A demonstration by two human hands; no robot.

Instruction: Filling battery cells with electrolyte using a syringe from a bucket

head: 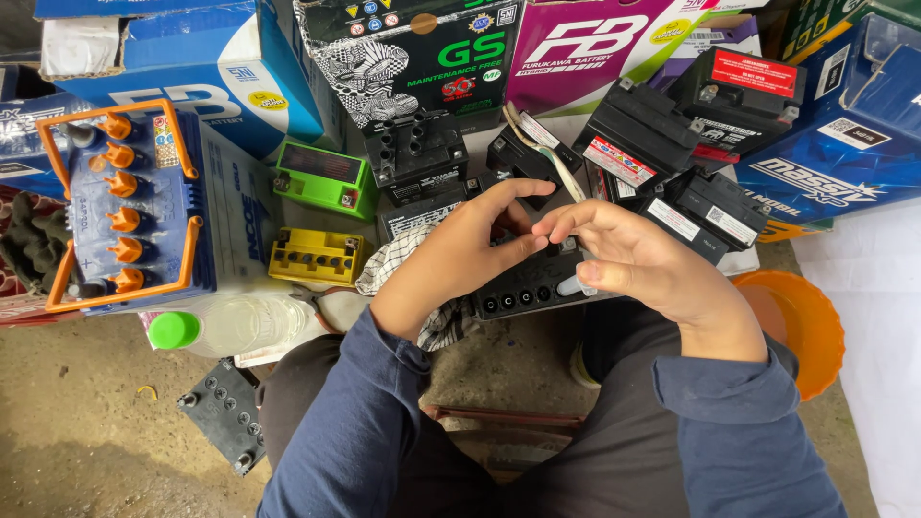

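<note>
Head view: both hands over black battery (532, 283) at the mat's near edge.
Left hand (460, 254) and right hand (628, 254), loosely curled, grip nothing; fingertips should meet squarely above the cell ports.

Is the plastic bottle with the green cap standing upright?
No, the bottle lies on its side, green cap pointing left, beside the blue battery.
</note>
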